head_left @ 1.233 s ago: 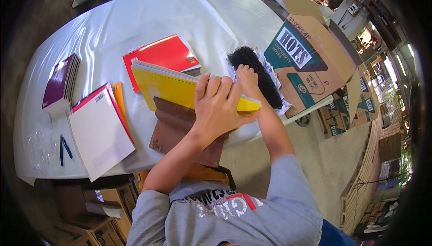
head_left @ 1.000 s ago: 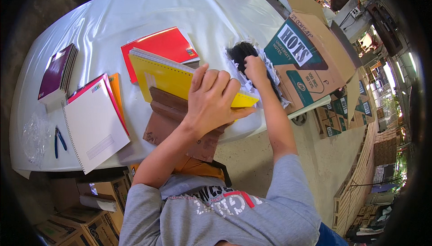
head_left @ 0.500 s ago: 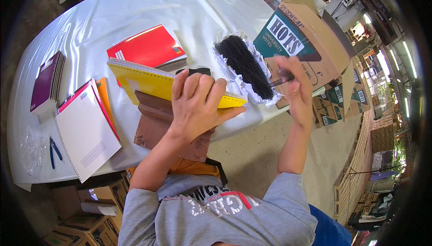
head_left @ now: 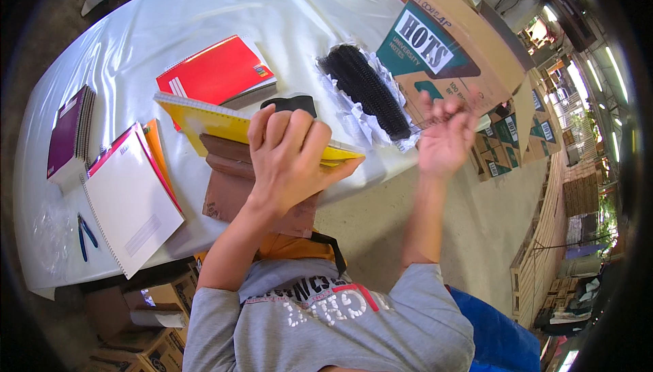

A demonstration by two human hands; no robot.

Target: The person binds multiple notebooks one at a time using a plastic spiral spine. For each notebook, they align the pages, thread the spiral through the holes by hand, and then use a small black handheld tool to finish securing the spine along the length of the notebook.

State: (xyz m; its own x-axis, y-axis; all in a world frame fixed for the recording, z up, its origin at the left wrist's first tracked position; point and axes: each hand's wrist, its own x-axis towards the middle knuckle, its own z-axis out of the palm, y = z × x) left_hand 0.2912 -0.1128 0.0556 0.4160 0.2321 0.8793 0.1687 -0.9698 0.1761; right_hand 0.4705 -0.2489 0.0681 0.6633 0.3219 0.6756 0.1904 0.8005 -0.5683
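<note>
My left hand (head_left: 286,157) is closed over the top edge of a yellow notebook (head_left: 221,121), fingers on the far side and thumb along the near side. A row of punched holes runs along the notebook's upper edge. It leans on a brown stand (head_left: 228,191) at the table's near edge. My right hand (head_left: 445,144) is raised to the right, by the near end of a bundle of black spiral binding coils (head_left: 364,89) lying on crumpled white wrapping (head_left: 328,103). Motion smears its fingers, so whether it holds a coil cannot be made out.
Red notebooks (head_left: 218,72) and a black object (head_left: 292,104) lie beyond the yellow one. Leftward are purple notebooks (head_left: 68,130), a white-backed notebook (head_left: 132,212), blue-handled pliers (head_left: 84,236) and clear plastic (head_left: 51,236). An open carton (head_left: 469,45) stands right, with stacked cartons (head_left: 503,144) behind.
My right hand has lowered a little, and its fingers have spread and blurred beside the coils. My left hand still grips the yellow notebook. The view has shifted slightly.
</note>
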